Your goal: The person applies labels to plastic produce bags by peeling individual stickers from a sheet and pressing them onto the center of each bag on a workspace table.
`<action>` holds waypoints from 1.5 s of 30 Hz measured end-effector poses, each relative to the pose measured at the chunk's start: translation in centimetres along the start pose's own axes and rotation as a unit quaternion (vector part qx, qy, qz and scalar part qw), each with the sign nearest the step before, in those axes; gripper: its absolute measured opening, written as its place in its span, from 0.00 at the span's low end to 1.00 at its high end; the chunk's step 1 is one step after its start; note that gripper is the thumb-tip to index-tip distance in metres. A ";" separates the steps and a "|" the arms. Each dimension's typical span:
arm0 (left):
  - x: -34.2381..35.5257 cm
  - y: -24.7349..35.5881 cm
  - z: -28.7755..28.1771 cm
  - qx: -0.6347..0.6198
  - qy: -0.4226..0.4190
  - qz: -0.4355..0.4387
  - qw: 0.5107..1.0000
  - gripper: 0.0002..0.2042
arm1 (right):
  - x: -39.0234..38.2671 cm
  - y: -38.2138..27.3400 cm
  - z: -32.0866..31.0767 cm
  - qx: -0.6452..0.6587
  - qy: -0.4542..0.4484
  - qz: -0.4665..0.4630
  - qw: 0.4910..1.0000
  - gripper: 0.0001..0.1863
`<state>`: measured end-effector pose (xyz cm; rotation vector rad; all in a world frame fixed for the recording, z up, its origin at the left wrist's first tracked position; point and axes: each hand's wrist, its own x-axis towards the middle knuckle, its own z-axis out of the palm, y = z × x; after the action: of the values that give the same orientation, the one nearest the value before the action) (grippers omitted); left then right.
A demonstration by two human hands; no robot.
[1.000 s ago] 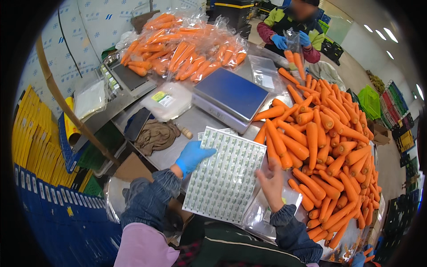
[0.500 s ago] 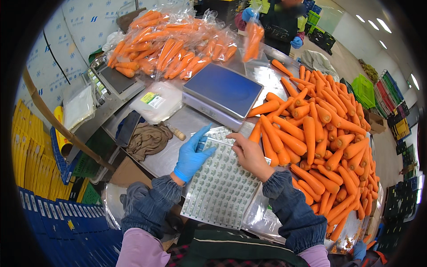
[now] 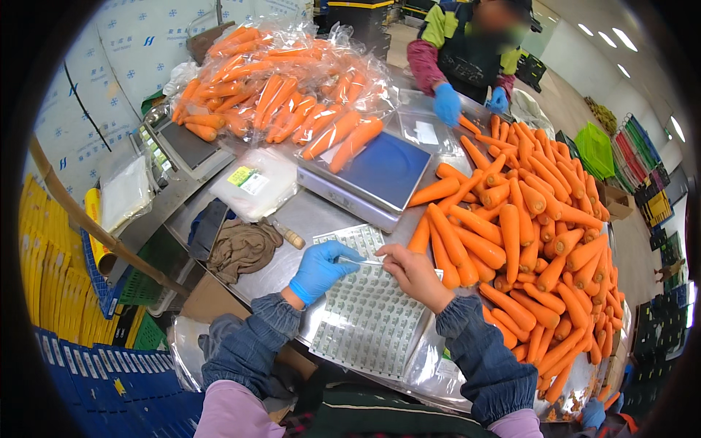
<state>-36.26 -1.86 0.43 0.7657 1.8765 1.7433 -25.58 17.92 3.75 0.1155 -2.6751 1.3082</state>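
Observation:
A sheet of small printed stickers (image 3: 369, 321) lies on the metal table in front of me. Over its far edge, my left hand (image 3: 323, 271), in a blue glove, is closed with thumb and fingers pinching one end of a thin white strip (image 3: 363, 261). My right hand (image 3: 418, 276), bare, pinches the strip's other end, so it stretches between both hands. Whether the strip is still joined to the sheet I cannot tell. Another sticker sheet (image 3: 358, 239) lies flat just beyond. Past it stands a scale (image 3: 387, 171) with bagged carrots (image 3: 343, 144) across its plate.
Loose carrots (image 3: 533, 233) are heaped on the right. Clear-bagged carrots (image 3: 277, 87) pile up at the far left. A brown cloth (image 3: 243, 250), a wooden-handled tool (image 3: 290, 233) and a stack of plastic bags (image 3: 255, 186) lie left. A co-worker's blue-gloved hand (image 3: 447, 106) reaches over the far side.
My left hand's spread fingers have closed into a pinch, and the white strip now shows between my hands. Bagged carrots now lie on the scale; the co-worker's hand, no longer holding a bag, is lower.

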 end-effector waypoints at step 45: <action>-2.5 0.1 2.5 -0.185 0.044 -0.193 0.963 0.09 | -1.1 0.7 -0.3 -0.039 0.047 -0.057 0.997 0.11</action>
<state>-32.74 -1.68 0.20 0.1695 1.5506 1.8095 -24.54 18.55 3.16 0.1882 -2.5951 1.1465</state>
